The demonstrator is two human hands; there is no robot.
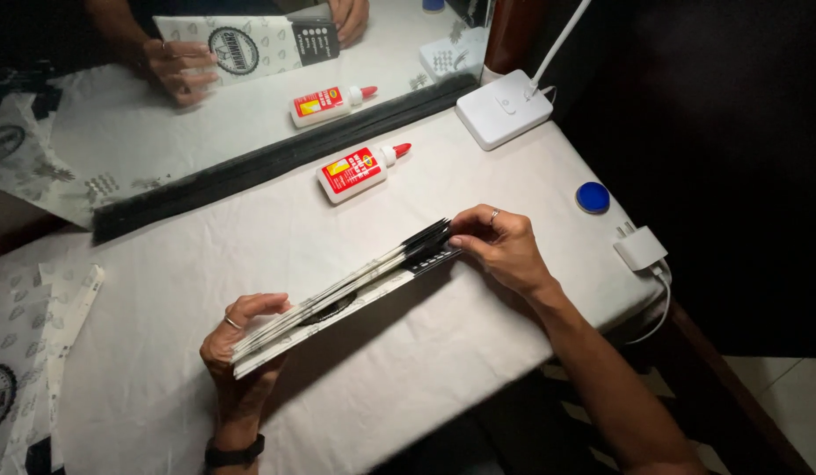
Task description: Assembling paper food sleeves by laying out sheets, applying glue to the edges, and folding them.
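Note:
I hold a folded stack of printed paper sheets (pixel 346 290) edge-up over the white-covered table (pixel 443 352). My left hand (pixel 236 352) grips its near left end, fingers curled over the top edge. My right hand (pixel 505 246) pinches the far right end, where the paper is printed black. A white glue bottle (pixel 360 167) with a red label and red cap lies on its side behind the stack, apart from both hands.
A mirror (pixel 250 97) stands at the table's back edge and reflects the hands, paper and bottle. A white lamp base (pixel 503 107) sits at the back right. A blue round cap (pixel 593 197) and a white plug adapter (pixel 640 248) lie near the right edge. Printed sheets (pixel 30 352) lie at the left.

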